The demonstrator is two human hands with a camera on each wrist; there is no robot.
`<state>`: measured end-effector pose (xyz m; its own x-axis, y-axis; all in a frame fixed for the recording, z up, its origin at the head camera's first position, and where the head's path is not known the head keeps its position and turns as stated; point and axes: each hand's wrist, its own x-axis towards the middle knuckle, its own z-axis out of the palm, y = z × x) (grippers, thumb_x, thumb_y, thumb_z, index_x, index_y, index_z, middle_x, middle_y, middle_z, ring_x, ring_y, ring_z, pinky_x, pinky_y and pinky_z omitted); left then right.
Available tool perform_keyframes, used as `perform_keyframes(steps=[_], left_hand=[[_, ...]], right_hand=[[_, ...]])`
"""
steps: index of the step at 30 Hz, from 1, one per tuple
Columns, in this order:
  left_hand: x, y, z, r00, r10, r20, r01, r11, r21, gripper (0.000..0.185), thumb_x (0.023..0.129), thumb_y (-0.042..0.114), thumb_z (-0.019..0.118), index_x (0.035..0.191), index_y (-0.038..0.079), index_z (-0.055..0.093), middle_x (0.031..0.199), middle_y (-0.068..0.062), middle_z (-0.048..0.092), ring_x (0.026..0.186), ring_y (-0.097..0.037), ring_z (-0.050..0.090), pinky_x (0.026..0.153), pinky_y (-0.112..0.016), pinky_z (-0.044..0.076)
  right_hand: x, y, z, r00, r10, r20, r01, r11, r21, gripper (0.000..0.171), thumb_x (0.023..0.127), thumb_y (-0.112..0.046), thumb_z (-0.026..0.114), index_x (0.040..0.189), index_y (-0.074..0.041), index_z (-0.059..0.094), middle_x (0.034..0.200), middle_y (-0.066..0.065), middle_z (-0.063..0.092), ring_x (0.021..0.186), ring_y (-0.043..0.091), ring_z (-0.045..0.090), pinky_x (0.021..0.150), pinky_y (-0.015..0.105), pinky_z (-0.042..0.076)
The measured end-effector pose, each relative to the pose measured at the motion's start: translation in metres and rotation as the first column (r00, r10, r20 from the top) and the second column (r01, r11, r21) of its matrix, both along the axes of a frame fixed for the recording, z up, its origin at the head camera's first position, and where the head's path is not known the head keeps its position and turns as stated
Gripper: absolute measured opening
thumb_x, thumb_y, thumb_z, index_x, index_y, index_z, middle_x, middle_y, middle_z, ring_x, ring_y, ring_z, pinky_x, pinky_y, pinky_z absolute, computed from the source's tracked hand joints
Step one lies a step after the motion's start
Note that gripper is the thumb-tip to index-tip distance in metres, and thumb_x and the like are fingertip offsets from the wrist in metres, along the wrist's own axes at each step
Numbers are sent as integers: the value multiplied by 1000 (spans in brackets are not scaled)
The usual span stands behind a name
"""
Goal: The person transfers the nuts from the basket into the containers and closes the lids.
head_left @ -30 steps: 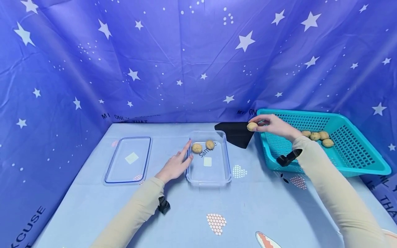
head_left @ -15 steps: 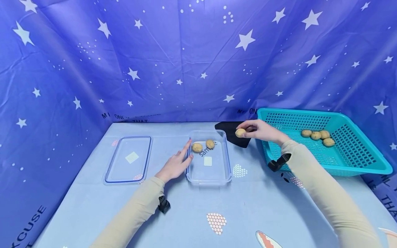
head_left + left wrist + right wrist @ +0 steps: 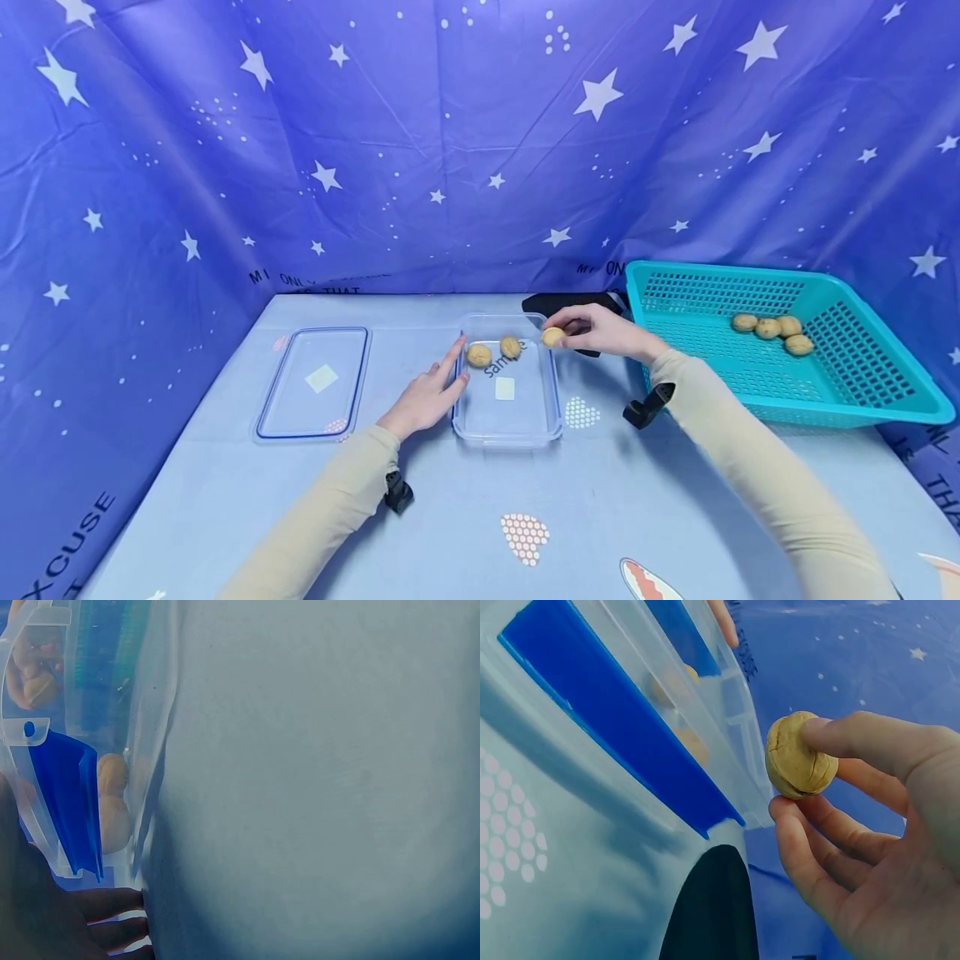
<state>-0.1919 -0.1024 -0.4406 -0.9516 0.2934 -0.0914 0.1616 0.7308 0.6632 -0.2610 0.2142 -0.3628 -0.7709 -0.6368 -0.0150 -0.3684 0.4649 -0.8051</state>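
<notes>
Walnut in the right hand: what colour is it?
The walnut is a yellowish tan; it shows best in the right wrist view.

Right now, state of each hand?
Left hand: open, fingers extended at the clear container's left side.
Right hand: closed on a walnut, pinched between thumb and fingers.

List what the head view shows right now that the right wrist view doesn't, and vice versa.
Head only: the basket, four walnuts inside it, the lid lying apart on the table, and most of the left hand.

Right wrist only: the broad face of a blue flap on the box's side, and the seam on the held walnut up close.

Both: the right hand pinching that walnut, the box, its two walnuts, and the starry cloth.
</notes>
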Motion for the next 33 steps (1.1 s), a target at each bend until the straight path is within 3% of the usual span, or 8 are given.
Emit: perform_keyframes(steps=[7, 16, 24, 33], left_hand=[[-2, 1, 1, 1000, -4, 6, 4, 1000, 3, 61, 101, 51, 33, 154, 42, 4, 153, -13, 30, 138, -41, 26, 103, -70, 22], [-2, 1, 0, 1000, 2, 0, -2, 1000, 10, 61, 102, 49, 35, 154, 43, 5, 153, -12, 30, 138, -42, 27, 103, -70, 23], [-2, 2, -1, 1000, 2, 8, -2, 1000, 8, 61, 102, 49, 35, 154, 43, 5, 153, -14, 30, 138, -42, 27, 104, -69, 22], [-1, 2, 0, 1000, 6, 11, -6, 1000, 8, 61, 102, 49, 36, 154, 42, 5, 153, -11, 29, 138, -41, 26, 104, -70, 21]], right_hand=[[-2, -15, -3, 997, 28, -69, -26, 999, 35, 34, 89, -6, 69, 121, 2, 64, 116, 11, 65, 104, 27, 61, 92, 44, 49], [-5, -23, -5, 997, -11, -72, 17, 996, 92, 34, 89, 1, 64, 123, 1, 63, 120, 15, 63, 107, 31, 58, 91, 46, 48], [-5, -22, -6, 997, -23, -71, 29, 996, 79, 33, 91, 4, 57, 123, -1, 64, 123, 17, 62, 110, 33, 57, 91, 47, 48], [-2, -11, 3, 994, -65, -86, 69, 997, 47, 26, 93, 1, 58, 118, -2, 66, 119, 18, 64, 111, 32, 58, 94, 46, 47]])
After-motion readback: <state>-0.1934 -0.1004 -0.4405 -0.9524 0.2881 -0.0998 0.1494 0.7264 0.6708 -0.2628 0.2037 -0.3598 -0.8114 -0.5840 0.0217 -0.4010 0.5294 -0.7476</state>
